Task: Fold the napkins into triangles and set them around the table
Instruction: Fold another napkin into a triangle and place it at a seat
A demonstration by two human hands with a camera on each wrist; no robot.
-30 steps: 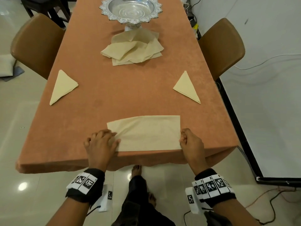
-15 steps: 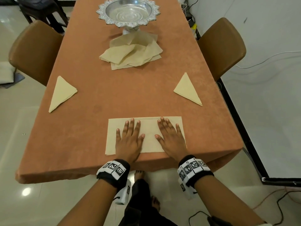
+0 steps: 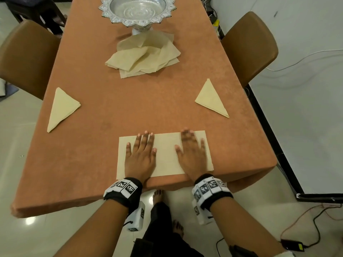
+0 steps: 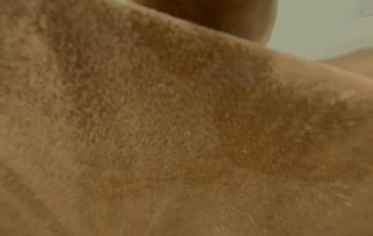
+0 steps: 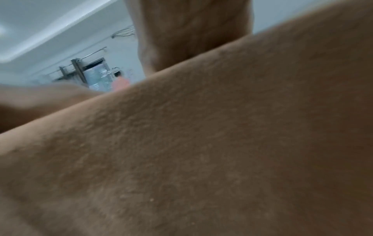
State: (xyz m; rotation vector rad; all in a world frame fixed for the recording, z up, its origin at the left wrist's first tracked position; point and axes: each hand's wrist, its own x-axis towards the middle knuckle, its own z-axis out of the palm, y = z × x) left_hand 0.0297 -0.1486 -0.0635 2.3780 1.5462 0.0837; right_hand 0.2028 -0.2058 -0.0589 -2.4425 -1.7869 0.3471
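A cream napkin [image 3: 166, 154], folded into a rectangle, lies flat at the near edge of the orange-covered table [image 3: 148, 101]. My left hand [image 3: 140, 154] presses flat on its left half with straight fingers. On its right half my right hand [image 3: 192, 153] lies flat too, slightly blurred. Two napkins folded into triangles lie on the table, one at the left [image 3: 62, 108] and one at the right [image 3: 212, 99]. A loose pile of unfolded napkins [image 3: 144, 56] sits further back. Both wrist views show only the tablecloth [image 4: 181, 127] close up, and the hands do not appear in them.
A silver pedestal bowl [image 3: 138, 10] stands at the far end behind the napkin pile. Brown chairs flank the table at left [image 3: 24, 56] and right [image 3: 250, 45]. Cables [image 3: 315, 229] run over the floor at the lower right.
My hands left the napkin's near corners and came down flat on its middle. Since half a second ago they have slid apart toward its two ends.
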